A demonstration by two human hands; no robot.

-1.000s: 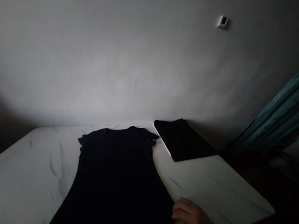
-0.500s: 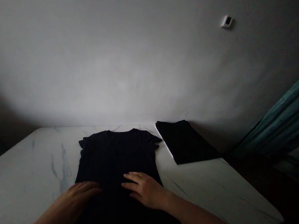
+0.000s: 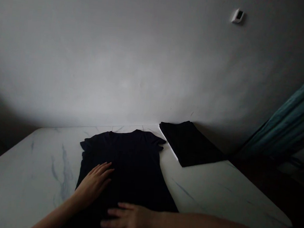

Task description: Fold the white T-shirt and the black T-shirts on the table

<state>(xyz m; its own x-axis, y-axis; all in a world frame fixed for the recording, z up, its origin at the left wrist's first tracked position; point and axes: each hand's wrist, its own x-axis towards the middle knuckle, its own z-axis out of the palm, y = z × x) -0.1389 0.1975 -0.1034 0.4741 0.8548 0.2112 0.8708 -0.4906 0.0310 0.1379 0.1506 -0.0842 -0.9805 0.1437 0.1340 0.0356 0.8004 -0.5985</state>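
Note:
A dark short-sleeved shirt [image 3: 131,165] lies spread on the marbled white table [image 3: 43,165], its neckline toward the wall. My left hand [image 3: 94,183] rests on the left side of the shirt, fingers stretched out and holding nothing. Lower down, near the bottom of the view, my right hand [image 3: 129,221] is over the shirt's lower part with its fingers apart, slightly blurred. The shirt's bottom edge is hidden in the dark and beyond the view.
Folded black cloth [image 3: 192,144] lies at the table's back right, with a thin white edge along its left side. Behind the table stands a pale wall [image 3: 135,63] bearing a small white device [image 3: 238,16]. A teal curtain [image 3: 296,109] hangs at the right.
My left hand has moved up and a little right over the shirt. My right hand has moved down, toward the bottom of the view. The camera view has shifted slightly.

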